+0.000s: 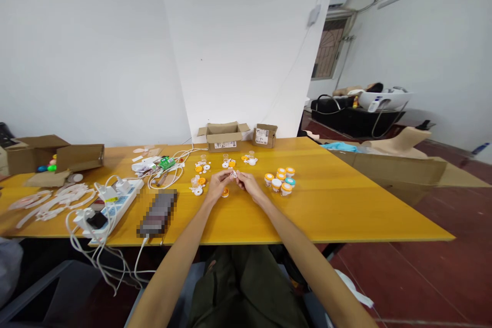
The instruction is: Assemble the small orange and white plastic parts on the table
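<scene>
The person's left hand [217, 185] and right hand [246, 183] meet above the middle of the yellow table [346, 205], fingertips drawn together around a small white part [233, 175] that both hands pinch between them; the piece is too small to make out its shape. It is held just above the tabletop, between the two hands. An orange cap [225, 192] lies on the table right beside the left hand, and loose orange and white pieces [203, 168] are scattered just beyond the hands. To the right of the right hand stands a tight cluster of small jars [280, 179], most with orange lids and one with a teal lid. An open cardboard box [223, 137] and a smaller box [265, 135] sit at the far edge by the wall. On the left, a white power strip [119, 200] with tangled cables lies near a dark flat device [158, 212].
</scene>
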Available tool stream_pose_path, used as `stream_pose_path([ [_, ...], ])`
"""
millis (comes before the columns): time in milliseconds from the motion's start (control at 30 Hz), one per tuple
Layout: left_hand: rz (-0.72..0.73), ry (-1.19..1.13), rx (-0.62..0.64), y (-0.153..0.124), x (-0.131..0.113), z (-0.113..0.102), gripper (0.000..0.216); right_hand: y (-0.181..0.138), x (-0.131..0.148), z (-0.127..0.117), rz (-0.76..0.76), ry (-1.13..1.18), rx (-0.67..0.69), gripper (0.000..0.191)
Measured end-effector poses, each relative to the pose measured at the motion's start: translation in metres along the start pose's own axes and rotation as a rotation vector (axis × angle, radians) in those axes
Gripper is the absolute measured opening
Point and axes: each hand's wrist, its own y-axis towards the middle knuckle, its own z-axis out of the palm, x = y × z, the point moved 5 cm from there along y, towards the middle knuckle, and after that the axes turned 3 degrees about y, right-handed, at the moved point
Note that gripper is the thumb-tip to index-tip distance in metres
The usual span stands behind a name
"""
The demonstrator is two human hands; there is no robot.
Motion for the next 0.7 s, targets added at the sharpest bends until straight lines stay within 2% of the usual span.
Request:
stream_pose_path([
  [200,0.106,0.147,-0.073,0.001,-0.001,-0.002,0.016,0.003,-0.001,0.002,-0.051,-0.072,0.016,0.059],
  [433,0.090,0.224,-0.139,0.000,-0.004,-0.009,0.016,0.001,0.004,-0.003,-0.138,-0.156,-0.077,0.058],
  [533,0.115,0.265,-0.187,0.000,-0.003,-0.013,0.015,0.000,0.007,-0.006,-0.175,-0.238,-0.118,0.050],
  [700,0.098,0.336,-0.300,0.003,0.009,-0.024,0.008,-0.005,0.008,-0.007,-0.201,-0.435,-0.183,0.027],
])
